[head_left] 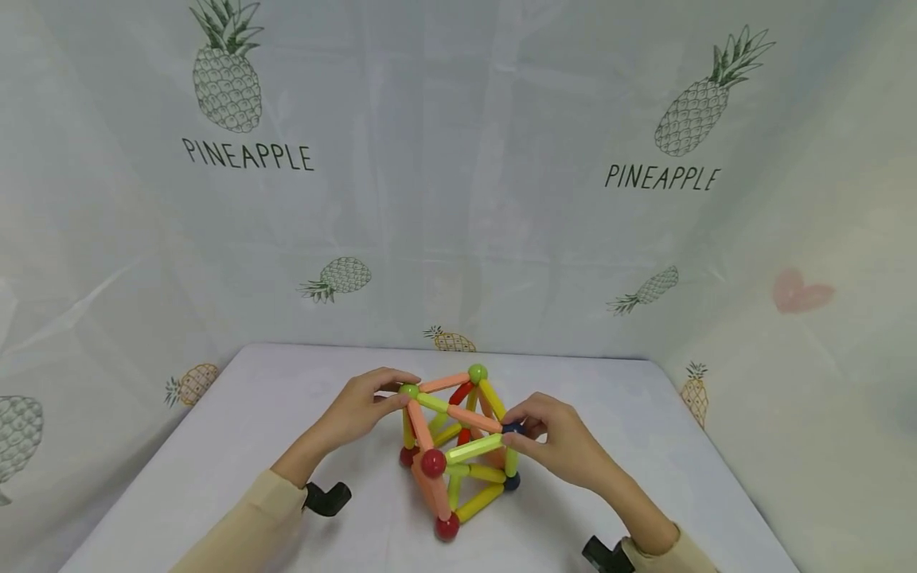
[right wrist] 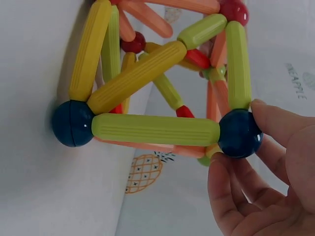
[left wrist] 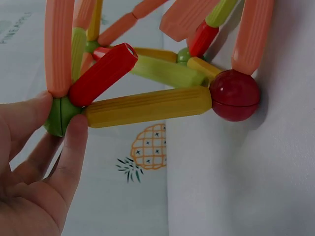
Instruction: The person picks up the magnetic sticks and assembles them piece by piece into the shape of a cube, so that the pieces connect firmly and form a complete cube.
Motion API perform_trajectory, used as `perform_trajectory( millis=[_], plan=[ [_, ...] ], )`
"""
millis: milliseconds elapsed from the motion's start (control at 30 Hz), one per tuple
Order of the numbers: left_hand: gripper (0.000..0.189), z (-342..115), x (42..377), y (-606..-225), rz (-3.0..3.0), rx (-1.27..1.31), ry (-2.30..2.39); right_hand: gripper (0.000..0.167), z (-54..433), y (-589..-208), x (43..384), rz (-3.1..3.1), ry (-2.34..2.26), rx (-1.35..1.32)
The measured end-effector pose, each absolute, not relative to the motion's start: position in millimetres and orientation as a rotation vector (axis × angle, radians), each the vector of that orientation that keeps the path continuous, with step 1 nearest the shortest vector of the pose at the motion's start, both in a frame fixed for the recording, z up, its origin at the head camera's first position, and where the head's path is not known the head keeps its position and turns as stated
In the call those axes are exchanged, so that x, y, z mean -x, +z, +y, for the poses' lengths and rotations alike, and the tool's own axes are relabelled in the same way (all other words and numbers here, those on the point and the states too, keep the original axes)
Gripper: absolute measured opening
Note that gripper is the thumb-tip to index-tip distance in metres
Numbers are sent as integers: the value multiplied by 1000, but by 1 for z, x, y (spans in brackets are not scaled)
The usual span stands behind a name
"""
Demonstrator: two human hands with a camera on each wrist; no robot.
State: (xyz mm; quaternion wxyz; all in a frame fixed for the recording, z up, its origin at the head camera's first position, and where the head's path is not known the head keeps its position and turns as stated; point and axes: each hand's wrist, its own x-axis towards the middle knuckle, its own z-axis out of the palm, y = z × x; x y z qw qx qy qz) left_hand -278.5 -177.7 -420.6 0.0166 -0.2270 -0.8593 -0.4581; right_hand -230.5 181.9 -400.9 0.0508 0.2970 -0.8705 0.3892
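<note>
A cube-like frame of magnetic sticks and balls (head_left: 474,447) stands on the table between both hands. My left hand (head_left: 367,410) pinches the green ball (left wrist: 59,117) at its upper left corner. From that ball run an orange stick (left wrist: 58,46), a yellow stick (left wrist: 147,106) down to a red ball (left wrist: 235,96), and a red stick (left wrist: 104,74) whose end shows bare. At the opposite top corner my right hand (head_left: 562,442) holds a dark blue ball (right wrist: 240,133) between thumb and fingers. A light green stick (right wrist: 156,129) joins it to the lower blue ball (right wrist: 73,124).
The white table (head_left: 286,382) carries the frame near its middle. Behind and beside it hangs a pale cloth (head_left: 458,199) printed with pineapples. Black wrist mounts (head_left: 328,500) sit at both sleeve cuffs.
</note>
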Motion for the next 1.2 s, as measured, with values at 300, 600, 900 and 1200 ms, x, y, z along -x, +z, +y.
perform_trajectory(
  millis=[300,600,900,1200],
  plan=[
    [33,-182,273,-424,-2634,725,-1489,24,193,-395,226,-2679,1126,-949],
    [60,-187,268,-433,-2630,781,-1517,23,193,-397,227,-2695,1169,-962],
    [66,-185,270,-460,-2772,800,-1706,22,196,-399,229,-2649,1223,-991],
    [75,-183,267,-474,-2765,943,-1698,23,200,-404,233,-2663,1246,-984]
  ],
)
